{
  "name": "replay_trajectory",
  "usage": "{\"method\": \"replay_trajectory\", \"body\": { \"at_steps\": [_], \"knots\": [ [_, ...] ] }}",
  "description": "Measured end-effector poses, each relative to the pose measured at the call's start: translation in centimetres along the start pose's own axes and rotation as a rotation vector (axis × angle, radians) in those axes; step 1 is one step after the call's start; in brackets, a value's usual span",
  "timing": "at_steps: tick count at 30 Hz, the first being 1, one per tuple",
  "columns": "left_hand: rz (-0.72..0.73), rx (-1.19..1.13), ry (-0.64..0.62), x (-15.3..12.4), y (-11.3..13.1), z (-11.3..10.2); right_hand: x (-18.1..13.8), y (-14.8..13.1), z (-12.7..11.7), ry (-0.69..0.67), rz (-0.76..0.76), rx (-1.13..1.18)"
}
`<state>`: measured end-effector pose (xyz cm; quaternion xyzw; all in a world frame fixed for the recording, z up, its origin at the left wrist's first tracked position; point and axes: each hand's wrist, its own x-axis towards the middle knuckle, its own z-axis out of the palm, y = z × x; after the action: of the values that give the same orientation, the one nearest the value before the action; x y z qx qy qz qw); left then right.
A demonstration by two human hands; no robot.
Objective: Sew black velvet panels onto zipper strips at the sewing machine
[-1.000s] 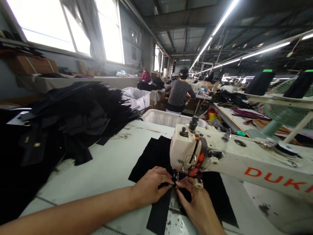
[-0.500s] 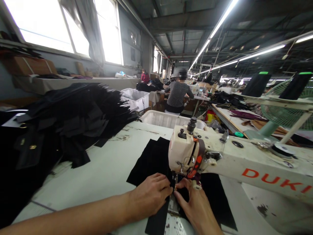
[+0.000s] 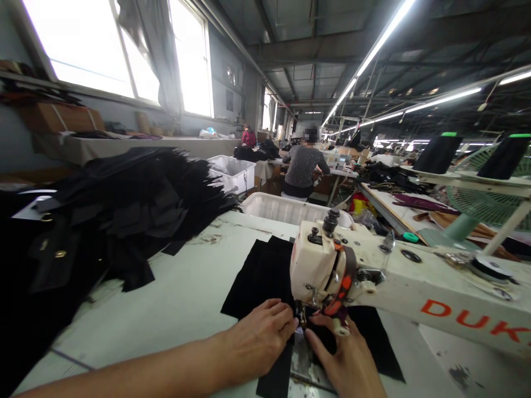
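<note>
A white sewing machine [image 3: 373, 279] stands on the pale worktable [image 3: 174, 298], its head over a flat piece of black fabric [image 3: 261, 273]. My left hand [image 3: 259, 337] lies on the fabric just left of the needle, fingers bent and pressing it down. My right hand [image 3: 346, 359] rests on the fabric just right of the needle under the machine head, fingers stretched forward onto the cloth. The fingertips of both hands nearly meet at the presser foot.
A big heap of black cut pieces [image 3: 124, 204] covers the table's left side. White plastic bins [image 3: 286, 209] stand behind the table. A person in a grey top [image 3: 302, 166] sits at a station further back. A green fan [image 3: 477, 204] is at right.
Both hands have slid a little toward me with the fabric, and the view has dipped slightly. The hands stay at the needle.
</note>
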<state>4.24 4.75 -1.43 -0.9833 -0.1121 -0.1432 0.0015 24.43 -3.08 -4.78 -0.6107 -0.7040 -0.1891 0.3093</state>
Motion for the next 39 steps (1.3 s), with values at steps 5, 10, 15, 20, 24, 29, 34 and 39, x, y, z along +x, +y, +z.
{"method": "replay_trajectory", "body": {
  "at_steps": [5, 10, 15, 20, 24, 29, 34, 39],
  "knots": [
    [0.026, 0.001, -0.009, 0.0, -0.1, 0.2, 0.1, -0.8, 0.9, -0.006, 0.093, -0.065],
    [0.018, -0.004, -0.013, 0.1, -0.2, 0.2, -0.3, -1.7, 1.7, -0.04, 0.094, -0.116],
    [0.016, -0.01, -0.027, 0.1, -0.1, 0.0, 0.5, -1.3, 2.5, -0.034, 0.079, -0.177],
    [0.013, -0.011, -0.028, -0.1, -0.1, -0.1, 1.7, 0.0, 1.5, -0.054, -0.039, -0.175],
    [0.003, -0.016, -0.015, -0.2, 0.0, -0.2, 1.5, 0.6, -0.7, -0.056, -0.114, -0.131],
    [0.012, -0.031, -0.018, -0.2, 0.0, -0.5, 0.5, 0.9, -2.0, -0.024, -0.409, -0.131],
    [0.02, -0.045, -0.021, 0.0, -0.1, -0.5, 0.1, 0.8, -1.0, 0.014, -0.428, -0.096],
    [0.015, -0.065, -0.01, 0.1, -0.6, -0.2, 0.2, 0.8, -0.8, -0.022, -0.388, -0.066]
  ]
}}
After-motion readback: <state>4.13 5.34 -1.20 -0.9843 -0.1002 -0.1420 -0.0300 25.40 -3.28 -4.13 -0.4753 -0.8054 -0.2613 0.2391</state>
